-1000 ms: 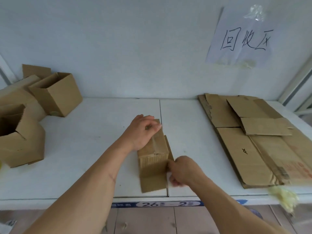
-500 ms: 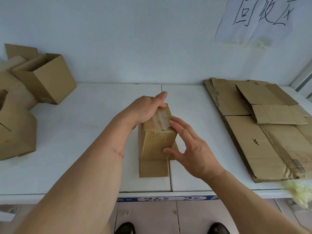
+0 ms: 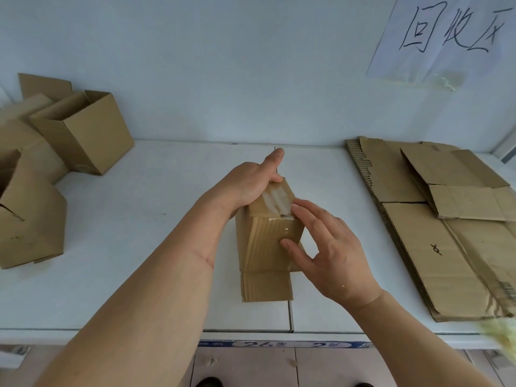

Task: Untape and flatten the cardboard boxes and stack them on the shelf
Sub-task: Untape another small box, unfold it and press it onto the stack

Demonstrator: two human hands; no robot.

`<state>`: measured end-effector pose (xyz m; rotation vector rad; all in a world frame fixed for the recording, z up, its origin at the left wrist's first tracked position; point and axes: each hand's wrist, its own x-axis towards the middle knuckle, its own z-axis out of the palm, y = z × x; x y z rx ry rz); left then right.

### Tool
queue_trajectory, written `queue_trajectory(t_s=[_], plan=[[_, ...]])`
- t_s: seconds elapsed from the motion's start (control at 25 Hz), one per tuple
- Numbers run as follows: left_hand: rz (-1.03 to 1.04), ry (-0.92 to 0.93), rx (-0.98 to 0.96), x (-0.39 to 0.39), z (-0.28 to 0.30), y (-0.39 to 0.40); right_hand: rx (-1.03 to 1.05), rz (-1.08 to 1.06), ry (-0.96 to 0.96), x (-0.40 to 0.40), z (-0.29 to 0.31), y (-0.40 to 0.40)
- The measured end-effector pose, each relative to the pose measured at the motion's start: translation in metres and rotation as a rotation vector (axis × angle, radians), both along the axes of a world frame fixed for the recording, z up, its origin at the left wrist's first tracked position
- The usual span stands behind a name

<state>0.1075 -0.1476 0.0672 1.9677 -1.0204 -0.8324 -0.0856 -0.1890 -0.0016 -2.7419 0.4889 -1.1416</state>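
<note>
A white shelf point(image 3: 139, 247) is seen spanning the view, with a numbered label strip point(image 3: 279, 344) fixed along its front edge. At the right end of the shelf a stack of flattened cardboard boxes point(image 3: 418, 247) is laid flat, reaching from the back edge almost to the front edge. At the left end several unflattened cardboard boxes point(image 3: 81, 132) are gathered, the one nearest the back edge tilted with its open mouth turned up and to the left. On the wall above the right end a handwritten paper sign point(image 3: 449, 40) is taped.

Near the middle of the shelf, toward the front edge, a small cardboard box point(image 3: 265, 241) is stood upright, with one flap point(image 3: 265, 286) spread flat on the shelf toward the front edge. Its top seam is covered by clear tape point(image 3: 275, 198).

The box is held between both hands. The left hand point(image 3: 251, 182) is curled over the top rear and left side of the box, its thumb raised. The right hand point(image 3: 326, 247) is set against the right front of the box, the fingers only slightly bent and touching the tape's near end at the top edge, the thumb pressed on the front face.
</note>
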Motion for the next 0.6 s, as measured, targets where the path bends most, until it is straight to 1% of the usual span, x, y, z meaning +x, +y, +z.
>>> queue_trajectory(t_s=[0.2, 0.36, 0.6], plan=[[0.038, -0.028, 0.017, -0.008, 0.0, -0.009, 0.102, -0.193, 0.076, 0.009, 0.015, 0.024], [0.022, -0.079, 0.042, -0.014, 0.001, -0.015, 0.158, -0.233, 0.026, 0.013, 0.018, 0.029], [0.012, -0.154, 0.076, -0.022, 0.003, -0.024, 0.244, -0.286, 0.006, 0.012, 0.019, 0.026]])
